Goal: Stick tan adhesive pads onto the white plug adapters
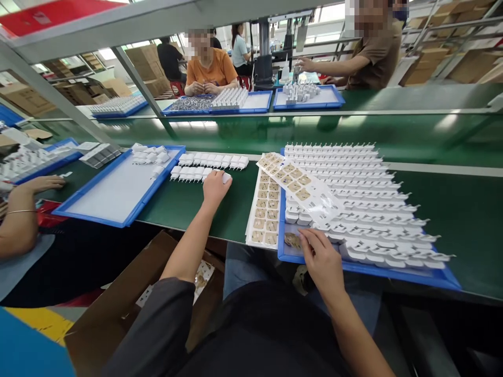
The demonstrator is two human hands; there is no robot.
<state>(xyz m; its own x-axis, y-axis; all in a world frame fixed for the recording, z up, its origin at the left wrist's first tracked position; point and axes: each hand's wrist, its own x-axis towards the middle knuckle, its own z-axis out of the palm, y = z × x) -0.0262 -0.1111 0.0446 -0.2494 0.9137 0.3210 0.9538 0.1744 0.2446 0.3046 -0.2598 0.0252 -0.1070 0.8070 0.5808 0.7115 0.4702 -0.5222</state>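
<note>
Head view showed two bare hands working at a green counter (463, 209). The left hand (215, 189) grasped a white block (227, 178) at the right end of the nearer of two short rows (212, 159) of similar pieces. The right hand (324, 257) was bent over the near left corner of a blue-rimmed tray (408, 278), thumb and fingers beside some tan stickers (291, 240); whether it gripped them, I could not tell. White pieces with thin prongs stood in packed rows (365, 209) across that tray. Just left of it lay a stack of sticker sheets (264, 214), and a partly used sheet (326, 203) slanted from the stack over the tray's rows. Farther left was a second tray (112, 188), holding a few white pieces at its far end. Beyond it, a co-worker's hand (46, 183) rested on the counter. An open cardboard box (106, 309) sat below the counter's edge.
</note>
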